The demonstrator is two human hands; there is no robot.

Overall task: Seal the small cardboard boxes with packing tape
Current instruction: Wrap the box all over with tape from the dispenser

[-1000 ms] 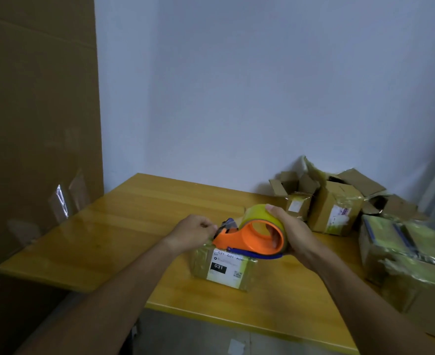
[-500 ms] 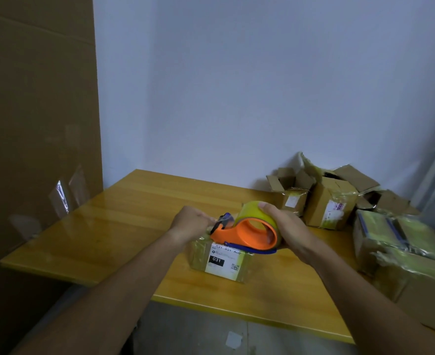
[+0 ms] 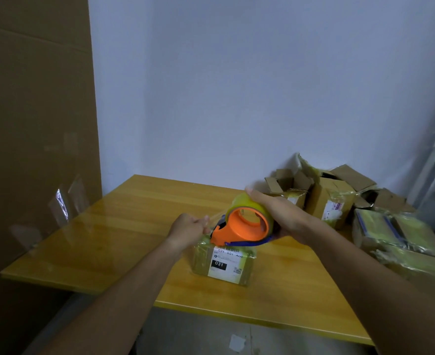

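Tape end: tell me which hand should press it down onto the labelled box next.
Left. The left hand already pinches the loose tape end just above the small box, while the right hand is fully occupied gripping the orange dispenser.

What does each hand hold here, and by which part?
The right hand grips the tape dispenser around its tape roll. The left hand pinches the free end of the clear tape by the dispenser's cutter.
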